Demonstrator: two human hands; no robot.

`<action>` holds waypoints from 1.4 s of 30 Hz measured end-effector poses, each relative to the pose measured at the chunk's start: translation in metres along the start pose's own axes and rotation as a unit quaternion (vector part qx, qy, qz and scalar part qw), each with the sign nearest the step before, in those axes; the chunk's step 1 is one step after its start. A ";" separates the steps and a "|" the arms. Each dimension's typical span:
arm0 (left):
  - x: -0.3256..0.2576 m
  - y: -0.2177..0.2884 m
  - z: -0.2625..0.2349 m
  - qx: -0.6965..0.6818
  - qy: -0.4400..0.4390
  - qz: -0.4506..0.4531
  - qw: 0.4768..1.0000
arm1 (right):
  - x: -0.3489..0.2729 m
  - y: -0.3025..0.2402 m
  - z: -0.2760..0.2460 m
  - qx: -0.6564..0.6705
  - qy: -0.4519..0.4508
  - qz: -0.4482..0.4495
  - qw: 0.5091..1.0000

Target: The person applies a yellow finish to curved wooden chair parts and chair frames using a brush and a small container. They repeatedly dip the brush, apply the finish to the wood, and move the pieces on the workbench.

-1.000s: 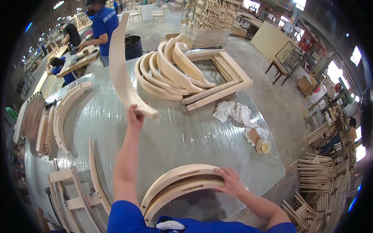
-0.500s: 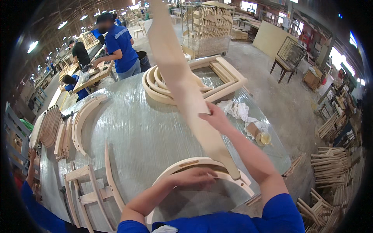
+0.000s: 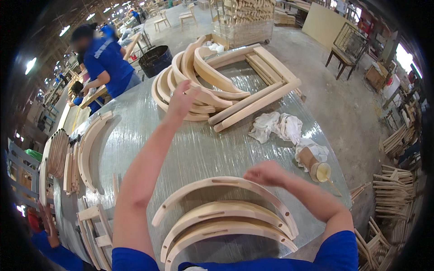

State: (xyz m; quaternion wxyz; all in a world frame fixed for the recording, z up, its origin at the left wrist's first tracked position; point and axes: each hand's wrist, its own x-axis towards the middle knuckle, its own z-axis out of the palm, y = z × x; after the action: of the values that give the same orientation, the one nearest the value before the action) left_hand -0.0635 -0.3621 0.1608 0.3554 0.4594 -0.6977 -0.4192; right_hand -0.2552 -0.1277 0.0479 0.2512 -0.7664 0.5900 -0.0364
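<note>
At the near edge of the table lie several curved wooden rails: a far one (image 3: pixel 212 181), a middle one (image 3: pixel 226 210) and a near one (image 3: pixel 230 228), each with a slot in its edge. My right hand (image 3: pixel 266 174) is closed beside the far rail's upper right side; its fingers are curled and whatever they hold, if anything, is hidden. My left hand (image 3: pixel 181 101), slightly blurred, stretches over to a pile of curved wooden parts (image 3: pixel 205 72) at the back, fingers apart. Whether it touches them I cannot tell.
Straight wooden frames (image 3: pixel 260 106) adjoin the pile. White cloths (image 3: pixel 278 126) and a jar of yellowish liquid (image 3: pixel 322 171) lie to the right. At left are a curved rail (image 3: pixel 86 153) and chair frames (image 3: pixel 97 223). A co-worker (image 3: pixel 106 63) stands beyond the table.
The long pale wooden piece by my right hand no longer blocks the view. My left hand has moved from the near rails to the far pile; my right hand is lower and closed.
</note>
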 end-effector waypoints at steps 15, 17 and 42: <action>0.192 -0.166 0.043 -0.071 0.421 -0.044 0.903 | 0.348 0.112 -0.102 0.212 0.362 0.105 0.902; 0.200 -0.149 0.045 -0.236 0.308 -0.087 0.918 | 0.349 0.161 -0.100 0.252 0.386 0.091 0.883; 0.128 -0.232 -0.069 -0.124 0.275 -0.045 0.952 | 0.361 -0.042 -0.059 0.029 0.435 -0.030 0.900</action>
State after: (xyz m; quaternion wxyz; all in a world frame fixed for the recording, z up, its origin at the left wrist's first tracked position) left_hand 0.0353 -0.5527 -0.0095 0.5683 0.5402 -0.4938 -0.3759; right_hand -0.1301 -0.4733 0.0304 -0.0095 -0.6843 0.6158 -0.3904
